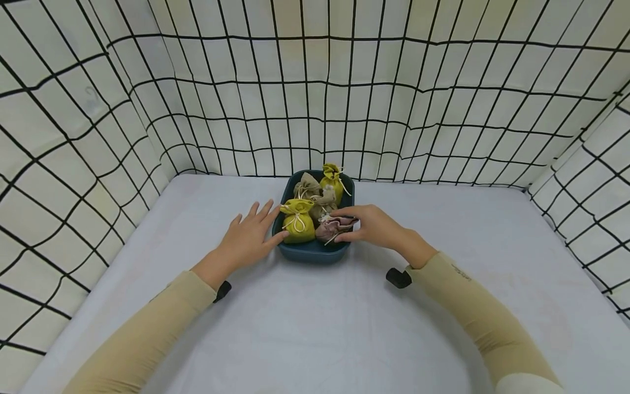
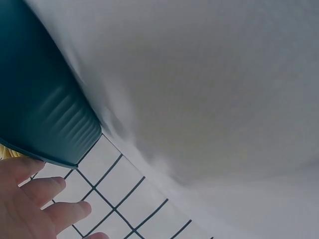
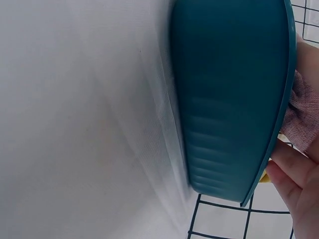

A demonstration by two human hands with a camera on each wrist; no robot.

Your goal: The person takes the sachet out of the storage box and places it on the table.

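From the head camera, the right hand (image 1: 376, 226) pinches a pink pouch (image 1: 332, 227) lying in the near right corner of the teal tray (image 1: 315, 250) on the table (image 1: 315, 328). The left hand (image 1: 251, 238) rests with fingers straight against the tray's left rim, just beside a yellow pouch (image 1: 298, 220).

The left wrist camera shows relaxed fingers (image 2: 45, 189) under the tray's wall (image 2: 45, 109).

The right wrist camera shows fingers (image 3: 294, 174) curled over the rim onto pink cloth (image 3: 301, 119).

The pouch looks soft and light; its gathered neck seems the surest hold.
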